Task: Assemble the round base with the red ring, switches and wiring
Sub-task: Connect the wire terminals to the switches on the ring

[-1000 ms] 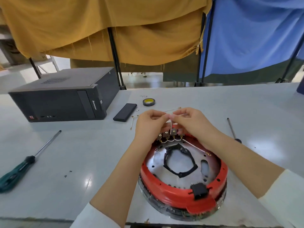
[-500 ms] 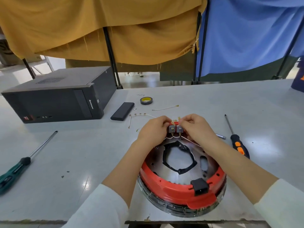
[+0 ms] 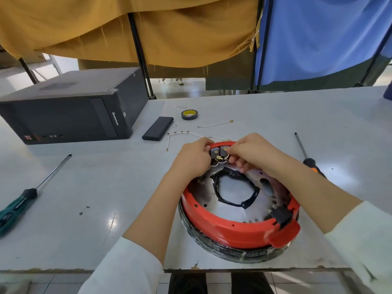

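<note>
Head view: round base (image 3: 214,250) near front table (image 3: 106,187) edge, dark wrapped rim, silver plate inside with black-edged central cutout. Red ring (image 3: 229,227) seated on top, black block at near-right. Two dark switches (image 3: 219,152) at far rim, white wiring (image 3: 214,165) below. Left hand (image 3: 194,159) and right hand (image 3: 252,152) pinched on switches, fingers curled tight.

A makeshift workshop or assembly bench — a scuffed grey table (image 3: 84,187) carries tools: a green-handled screwdriver (image 3: 23,200) at 9 o'clock, an orange-marked one (image 3: 307,158) at 3 o'clock, a tape roll (image 3: 189,114) at 12 o'clock. A desktop computer case (image 3: 70,109) sits at 10 o'clock — beyond, ochre (image 3: 127,28) and blue cloths (image 3: 318,35) hang over black stands.
</note>
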Tool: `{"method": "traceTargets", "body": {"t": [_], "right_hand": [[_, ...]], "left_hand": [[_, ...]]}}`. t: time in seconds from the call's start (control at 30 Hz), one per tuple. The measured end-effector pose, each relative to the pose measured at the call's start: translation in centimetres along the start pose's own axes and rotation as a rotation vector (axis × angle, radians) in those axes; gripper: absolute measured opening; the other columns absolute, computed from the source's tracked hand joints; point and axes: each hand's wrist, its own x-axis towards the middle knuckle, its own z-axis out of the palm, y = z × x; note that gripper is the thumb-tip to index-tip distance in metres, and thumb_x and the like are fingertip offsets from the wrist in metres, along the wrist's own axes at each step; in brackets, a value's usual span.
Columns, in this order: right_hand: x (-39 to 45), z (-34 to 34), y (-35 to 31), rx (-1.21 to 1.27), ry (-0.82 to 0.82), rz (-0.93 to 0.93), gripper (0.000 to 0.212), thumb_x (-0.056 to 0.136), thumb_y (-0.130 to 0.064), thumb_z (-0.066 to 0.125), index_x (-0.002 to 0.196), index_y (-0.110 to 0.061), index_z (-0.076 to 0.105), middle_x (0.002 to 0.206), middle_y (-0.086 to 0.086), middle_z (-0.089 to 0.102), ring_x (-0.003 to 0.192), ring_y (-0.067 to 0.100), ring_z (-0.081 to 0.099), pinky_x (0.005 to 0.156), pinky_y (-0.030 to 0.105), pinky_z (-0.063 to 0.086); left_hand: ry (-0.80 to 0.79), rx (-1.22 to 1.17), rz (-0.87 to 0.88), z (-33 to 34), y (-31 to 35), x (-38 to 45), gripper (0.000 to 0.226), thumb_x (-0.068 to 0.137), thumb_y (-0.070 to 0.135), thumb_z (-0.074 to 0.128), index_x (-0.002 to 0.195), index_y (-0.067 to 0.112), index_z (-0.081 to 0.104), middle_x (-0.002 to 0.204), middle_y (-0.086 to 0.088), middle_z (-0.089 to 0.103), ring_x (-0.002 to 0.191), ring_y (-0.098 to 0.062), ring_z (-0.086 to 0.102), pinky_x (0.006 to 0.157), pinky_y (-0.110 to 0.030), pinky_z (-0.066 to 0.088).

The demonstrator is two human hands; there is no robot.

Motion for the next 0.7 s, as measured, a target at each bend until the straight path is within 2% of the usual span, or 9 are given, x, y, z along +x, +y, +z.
{"method": "traceTargets", "body": {"t": [0.07,0.17,0.3,0.53,0.7], "right_hand": [[-0.2,0.3,0.6,0.075,0.007,0.041,0.013,0.092,-0.005,0.057,0.092,0.007,0.062,0.061,0.011,0.060,0.034,0.012,0.052,0.035,0.019,0.045],[-0.4,0.3,0.8,0.120,-0.009,0.073,0.013,0.091,-0.003,0.058,0.090,0.010,0.060,0.058,0.013,0.060,0.032,0.013,0.054,0.036,0.023,0.049],[-0.1,0.5,0.9,0.102,-0.017,0.114,0.014,0.092,-0.003,0.057,0.082,0.007,0.058,0.057,0.013,0.061,0.031,0.014,0.055,0.035,0.022,0.048],[1.0,0.8,1.4,0.111,0.002,0.131,0.011,0.089,-0.002,0.058,0.080,0.005,0.059,0.053,0.011,0.063,0.034,0.015,0.057,0.038,0.024,0.050],[1.1,0.9,1.5,0.129,0.004,0.141,0.011,0.089,-0.002,0.057,0.081,0.006,0.059,0.049,0.009,0.062,0.034,0.015,0.057,0.038,0.024,0.050]], "left_hand": [[-0.001,0.063,0.019,0.1,0.0,-0.1,0.036,0.100,0.017,0.034,0.130,0.024,0.052,0.120,-0.016,0.060,0.110,-0.031,0.053,0.089,-0.037,0.044],[-0.003,0.107,0.023,0.1,0.0,-0.1,0.038,0.099,0.018,0.032,0.132,0.027,0.049,0.120,-0.016,0.059,0.111,-0.033,0.051,0.092,-0.042,0.044],[0.008,0.079,0.014,0.1,0.2,-0.3,0.036,0.101,0.018,0.033,0.131,0.024,0.050,0.124,-0.008,0.061,0.112,-0.028,0.053,0.088,-0.035,0.043],[0.011,0.066,0.008,0.0,0.3,-0.3,0.036,0.101,0.018,0.032,0.132,0.024,0.050,0.124,-0.008,0.061,0.111,-0.028,0.054,0.086,-0.033,0.042],[0.009,0.055,0.001,0.0,0.3,-0.4,0.035,0.101,0.019,0.033,0.131,0.025,0.051,0.123,-0.007,0.062,0.110,-0.028,0.055,0.090,-0.037,0.045]]}}
